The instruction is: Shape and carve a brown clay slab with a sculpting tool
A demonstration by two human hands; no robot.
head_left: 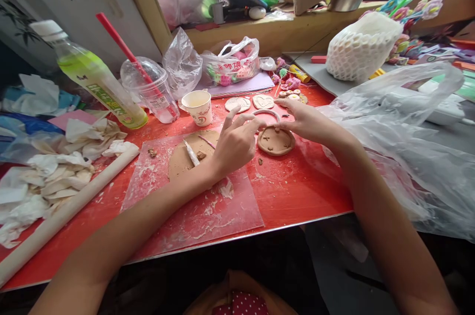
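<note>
My left hand (pixel 237 146) has its index finger raised and its other fingers curled at the left side of a thin pale ring (pixel 267 112). My right hand (pixel 302 118) is spread, its thumb low by the ring's right end and the rim of a round brown clay disc (pixel 276 142). The disc has a raised edge and small marks or bits on its face. Left of my left hand, a flat brown clay sheet (pixel 180 157) lies on a clear plastic mat (pixel 222 216), with a pale pointed tool (pixel 191 153) and a thin pink stick (pixel 207 142) on it.
Behind my hands lie two pale clay discs (pixel 237 104) and a paper cup (pixel 197 108). A green drink bottle (pixel 102 82), plastic cup (pixel 152 87), crumpled tissues (pixel 55 181) and a long roller (pixel 70 211) are left. A plastic bag (pixel 401 157) covers the right side.
</note>
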